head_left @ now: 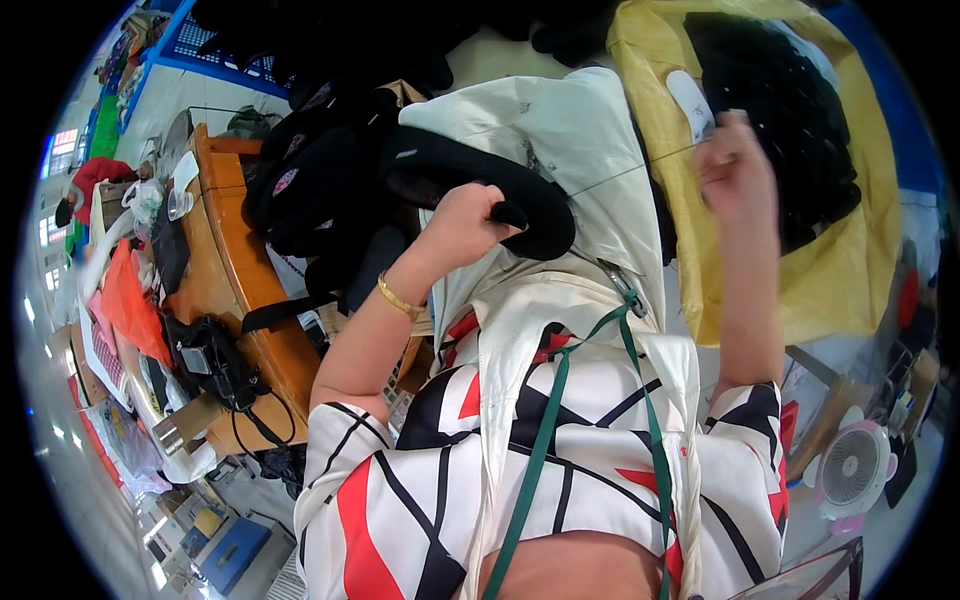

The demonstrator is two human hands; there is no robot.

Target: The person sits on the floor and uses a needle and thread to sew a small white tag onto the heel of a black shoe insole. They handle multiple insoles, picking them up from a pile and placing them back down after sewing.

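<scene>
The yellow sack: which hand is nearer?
Right: the right hand shows in front of the yellow sack; the left hand, gripping a black fabric piece, is farther left.

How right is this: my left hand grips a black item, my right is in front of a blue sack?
Not quite: the sack is yellow, not blue, as the head view shows. Your left hand does grip a black item, with your right hand in front of that sack.

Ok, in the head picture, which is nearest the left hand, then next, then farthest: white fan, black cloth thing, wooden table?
1. Black cloth thing: in the left hand.
2. Wooden table: over to the left.
3. White fan: far lower right.
</scene>
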